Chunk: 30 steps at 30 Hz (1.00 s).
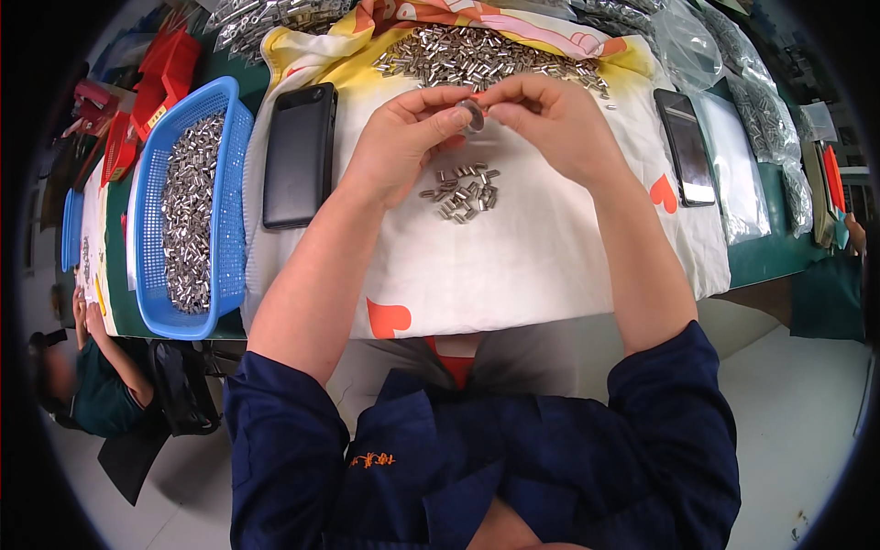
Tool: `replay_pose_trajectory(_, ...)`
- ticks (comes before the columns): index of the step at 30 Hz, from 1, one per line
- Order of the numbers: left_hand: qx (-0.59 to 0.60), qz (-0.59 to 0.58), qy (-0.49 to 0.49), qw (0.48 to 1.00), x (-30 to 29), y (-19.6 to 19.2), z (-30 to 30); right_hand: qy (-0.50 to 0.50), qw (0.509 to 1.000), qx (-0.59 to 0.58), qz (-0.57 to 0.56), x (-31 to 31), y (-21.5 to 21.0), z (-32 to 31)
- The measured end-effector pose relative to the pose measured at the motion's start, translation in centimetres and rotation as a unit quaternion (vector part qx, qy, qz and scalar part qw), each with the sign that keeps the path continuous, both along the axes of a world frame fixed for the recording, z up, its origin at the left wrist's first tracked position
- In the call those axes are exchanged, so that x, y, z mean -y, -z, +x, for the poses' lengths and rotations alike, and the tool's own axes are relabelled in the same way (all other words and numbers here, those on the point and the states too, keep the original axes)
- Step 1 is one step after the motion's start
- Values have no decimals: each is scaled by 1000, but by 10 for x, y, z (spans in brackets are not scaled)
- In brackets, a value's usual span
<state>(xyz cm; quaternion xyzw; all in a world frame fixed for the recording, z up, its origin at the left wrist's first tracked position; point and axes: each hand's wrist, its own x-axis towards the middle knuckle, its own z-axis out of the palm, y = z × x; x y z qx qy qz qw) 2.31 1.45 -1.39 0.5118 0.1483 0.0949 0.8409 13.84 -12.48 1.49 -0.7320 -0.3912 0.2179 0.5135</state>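
Observation:
My left hand (pixel 403 147) pinches a small round grey disc-like piece (pixel 472 114) between thumb and fingers, above the cloth. My right hand (pixel 559 119) meets it from the other side, thumb and forefinger closed together at the disc's edge. Whatever the right fingers grip is too small to make out. A bit of red shows between the two hands' fingertips. Just below them, a small pile of short silver metal tubes (pixel 463 194) lies on the white patterned cloth (pixel 513 266). Beyond the hands is a larger heap of similar tubes (pixel 467 55).
A blue plastic basket (pixel 236 183) full of metal tubes stands at left, beside a black case (pixel 299 156). To the right lie a phone (pixel 686 147) and clear bags of parts (pixel 765 119). Red bins (pixel 165 73) sit far left; another person (pixel 110 385) sits there.

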Motion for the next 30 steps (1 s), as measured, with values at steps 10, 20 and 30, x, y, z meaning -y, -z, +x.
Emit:
replay_pose_trajectory(10, 5, 59, -16, 998, 3, -1, 1, -14, 993, 118, 20, 2, -3, -13)
replay_pose_trajectory(20, -16, 68, -9, 998, 1, -1, -1, -27, 995, 97, 11, 3, -2, -9)
replay_pose_trajectory(30, -39, 112, 52, 992, 5, -4, -1, 42, 995, 93, -11, 12, -7, 28)
